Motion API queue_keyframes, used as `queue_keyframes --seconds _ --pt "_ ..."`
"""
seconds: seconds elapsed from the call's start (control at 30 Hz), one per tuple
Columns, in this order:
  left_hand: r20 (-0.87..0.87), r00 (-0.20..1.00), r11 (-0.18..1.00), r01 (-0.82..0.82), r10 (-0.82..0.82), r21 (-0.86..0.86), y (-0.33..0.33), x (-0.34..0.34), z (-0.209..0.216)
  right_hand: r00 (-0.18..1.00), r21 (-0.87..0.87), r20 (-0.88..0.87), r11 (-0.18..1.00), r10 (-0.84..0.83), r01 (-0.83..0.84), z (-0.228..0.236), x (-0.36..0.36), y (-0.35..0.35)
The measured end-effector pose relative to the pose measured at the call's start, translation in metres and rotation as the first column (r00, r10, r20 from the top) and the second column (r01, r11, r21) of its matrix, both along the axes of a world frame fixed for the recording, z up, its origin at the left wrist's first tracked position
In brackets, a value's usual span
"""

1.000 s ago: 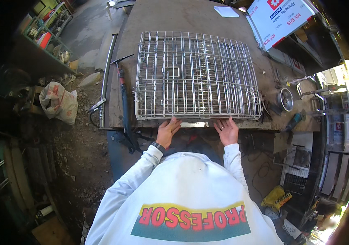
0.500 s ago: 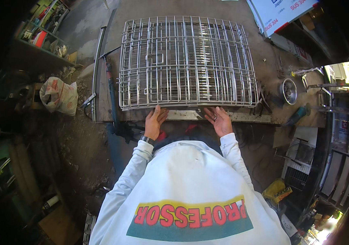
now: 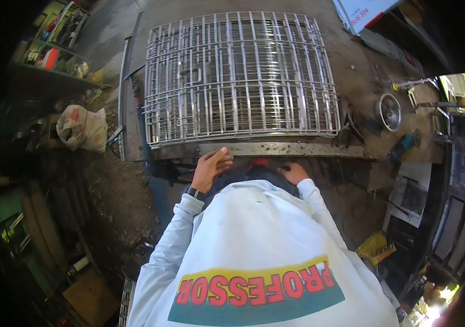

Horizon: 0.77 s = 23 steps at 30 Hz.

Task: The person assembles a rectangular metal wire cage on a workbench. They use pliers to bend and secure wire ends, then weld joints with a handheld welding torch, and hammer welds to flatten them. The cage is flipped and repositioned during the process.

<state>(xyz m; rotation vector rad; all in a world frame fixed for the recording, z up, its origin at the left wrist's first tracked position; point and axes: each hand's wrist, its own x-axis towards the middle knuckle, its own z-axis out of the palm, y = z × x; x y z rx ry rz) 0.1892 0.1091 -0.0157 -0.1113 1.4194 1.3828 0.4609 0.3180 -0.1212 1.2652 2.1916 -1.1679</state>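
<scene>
A large welded steel wire grille lies flat on a rusty metal worktable. Along the table's near edge runs a flat steel bar. My left hand, with a dark watch on the wrist, has its fingers stretched out, the tips touching the near end of that bar just below the grille. Slightly lower, my right hand is drawn back close to my body with its fingers curled and nothing visible in it. My pale hooded top fills the lower middle of the view.
A white sack lies on the dirt floor at the left, below a shelf of small items. On the right sit a round metal disc and a power tool. A yellow object lies lower right, and a cardboard box lower left.
Both hands have come off the grille's near edge and drawn back toward my body. The right hand has curled up. The grille now sits higher in the view.
</scene>
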Motion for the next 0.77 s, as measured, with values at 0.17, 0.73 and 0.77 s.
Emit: queue_keyframes --seconds 0.17,0.73,0.77 --pt "0.048 0.998 0.998 -0.048 0.046 0.029 0.050 0.019 0.008 0.758 -0.251 -0.402 0.858 -0.514 0.448 0.009 0.013 0.021" --pt "0.086 0.939 0.941 -0.327 0.333 -0.084 0.082 0.047 0.006 0.213 -0.685 -0.266 0.340 -0.940 0.644 0.101 0.035 0.121" --pt "0.096 0.938 0.941 -0.325 0.333 -0.092 0.083 0.046 0.007 0.219 -0.687 -0.262 0.341 -0.940 0.642 0.100 0.035 0.120"
